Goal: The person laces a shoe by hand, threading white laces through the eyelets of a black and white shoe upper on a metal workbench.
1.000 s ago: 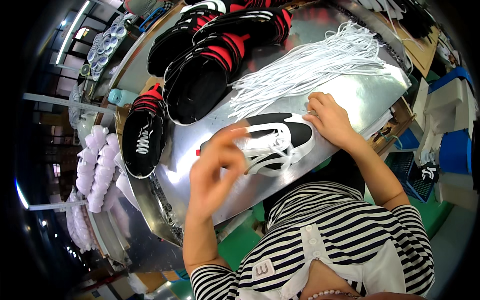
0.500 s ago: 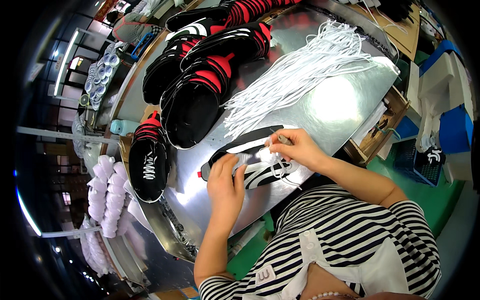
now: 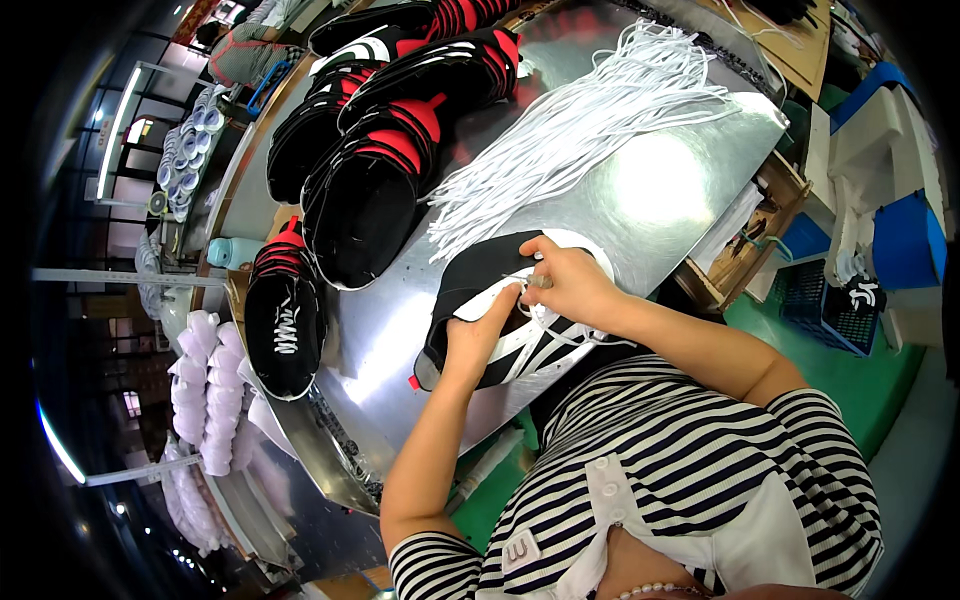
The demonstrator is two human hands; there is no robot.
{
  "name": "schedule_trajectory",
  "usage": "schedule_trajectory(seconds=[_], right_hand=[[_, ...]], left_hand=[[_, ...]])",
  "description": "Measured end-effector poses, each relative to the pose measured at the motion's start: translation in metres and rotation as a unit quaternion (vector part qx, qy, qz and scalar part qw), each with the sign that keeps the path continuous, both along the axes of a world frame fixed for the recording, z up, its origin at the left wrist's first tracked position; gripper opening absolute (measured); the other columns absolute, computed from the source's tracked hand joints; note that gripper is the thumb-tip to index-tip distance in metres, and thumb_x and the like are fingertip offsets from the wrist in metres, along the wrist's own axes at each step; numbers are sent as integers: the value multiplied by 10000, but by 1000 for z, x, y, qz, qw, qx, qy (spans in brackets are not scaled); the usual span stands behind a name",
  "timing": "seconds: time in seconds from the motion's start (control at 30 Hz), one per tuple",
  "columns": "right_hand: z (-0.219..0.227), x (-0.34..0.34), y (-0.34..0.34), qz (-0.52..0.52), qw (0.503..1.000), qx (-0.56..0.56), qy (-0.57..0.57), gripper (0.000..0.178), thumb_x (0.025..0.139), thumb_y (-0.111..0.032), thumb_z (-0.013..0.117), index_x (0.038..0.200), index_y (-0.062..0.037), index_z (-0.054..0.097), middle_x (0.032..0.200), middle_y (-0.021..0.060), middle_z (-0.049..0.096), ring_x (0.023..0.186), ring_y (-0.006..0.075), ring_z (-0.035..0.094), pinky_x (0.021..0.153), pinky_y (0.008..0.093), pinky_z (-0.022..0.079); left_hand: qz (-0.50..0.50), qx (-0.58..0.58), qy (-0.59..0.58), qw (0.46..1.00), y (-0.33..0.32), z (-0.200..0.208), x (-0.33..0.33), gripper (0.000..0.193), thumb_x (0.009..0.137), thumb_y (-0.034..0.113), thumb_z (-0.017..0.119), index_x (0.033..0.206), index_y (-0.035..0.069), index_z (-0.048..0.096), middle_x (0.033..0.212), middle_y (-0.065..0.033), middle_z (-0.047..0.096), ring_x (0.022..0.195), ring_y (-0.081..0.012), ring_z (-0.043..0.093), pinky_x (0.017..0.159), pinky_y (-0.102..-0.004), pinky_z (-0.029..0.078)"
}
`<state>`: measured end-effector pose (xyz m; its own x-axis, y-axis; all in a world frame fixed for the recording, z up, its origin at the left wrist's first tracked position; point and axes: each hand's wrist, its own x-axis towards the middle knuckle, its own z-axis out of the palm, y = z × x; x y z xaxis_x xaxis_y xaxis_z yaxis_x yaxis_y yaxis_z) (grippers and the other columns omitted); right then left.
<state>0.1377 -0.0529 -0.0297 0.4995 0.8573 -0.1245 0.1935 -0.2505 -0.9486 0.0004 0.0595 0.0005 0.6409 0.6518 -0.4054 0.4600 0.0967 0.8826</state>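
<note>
Tabletop [image 3: 650, 215] looks smooth, v. glossy metal, shoe upper [image 3: 485, 265] matt fab., lace bundle [image 3: 580, 130] matt woven cloth.

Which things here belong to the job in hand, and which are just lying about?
Part of the job:
black-and-white shoe, left hand on it
small tool, in the right hand
white laces, probably
black-and-red shoes, probably

Seemingly just lying about:
teal container
dark blue basket

Table [image 3: 655, 190]: one, shiny metal, with a raised rim at left. It bore a loose bundle of white laces [image 3: 580, 130]; left of these, nested stacks of black-and-red shoes [image 3: 365, 215]; near the front edge, one black-and-white shoe [image 3: 488, 262].
</note>
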Motion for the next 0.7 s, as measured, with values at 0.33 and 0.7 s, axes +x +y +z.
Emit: schedule_trajectory(seconds=[0.33, 0.7], right_hand=[[6, 11, -23, 29, 995, 77, -56, 276, 896, -162, 657, 1092, -12, 533, 850, 139, 685, 795, 279, 669, 706, 358, 504], [14, 20, -15, 86, 975, 11, -203, 200, 864, -156, 655, 996, -26, 578, 728, 130, 667, 700, 325, 658, 643, 415, 499]], left_hand=[[12, 28, -74, 997, -7, -6, -3, 236, 869, 130, 725, 1064, 5, 675, 977, -25, 679, 846, -95, 622, 741, -246, 492], [-33, 45, -26, 998, -13, 3, 0, 137, 896, 151, 675, 957, 28, 666, 832, -3, 647, 700, -84, 549, 631, -243, 432]])
